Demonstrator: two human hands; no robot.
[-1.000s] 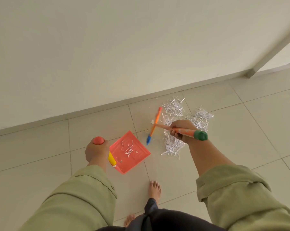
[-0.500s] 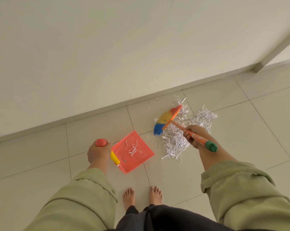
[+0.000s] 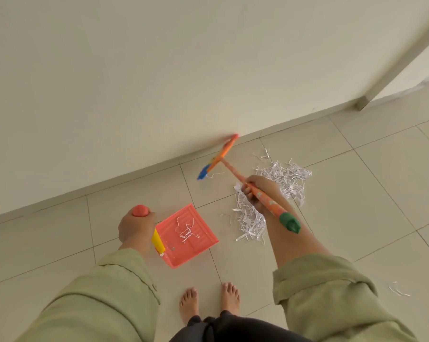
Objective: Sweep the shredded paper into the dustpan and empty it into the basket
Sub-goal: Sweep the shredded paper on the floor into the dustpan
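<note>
Shredded paper (image 3: pixel 270 193) lies white and tangled beside the dustpan (image 3: pixel 187 234). My right hand (image 3: pixel 261 193) clenches the broom (image 3: pixel 235 172) over it; my left hand (image 3: pixel 136 227) grips the dustpan's handle.

shredded paper (image 3: pixel 272 193): white heap on tiles | dustpan (image 3: pixel 187 235): pink, flat, few shreds inside

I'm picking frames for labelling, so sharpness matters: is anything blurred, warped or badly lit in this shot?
Head view: the broom head is smeared by motion blur, while the dustpan, the shredded paper and both hands stay sharp. Head view: wide-angle distortion bows the skirting line and the door frame. Head view: lighting is soft and even, with faint shadows and no glare.
</note>
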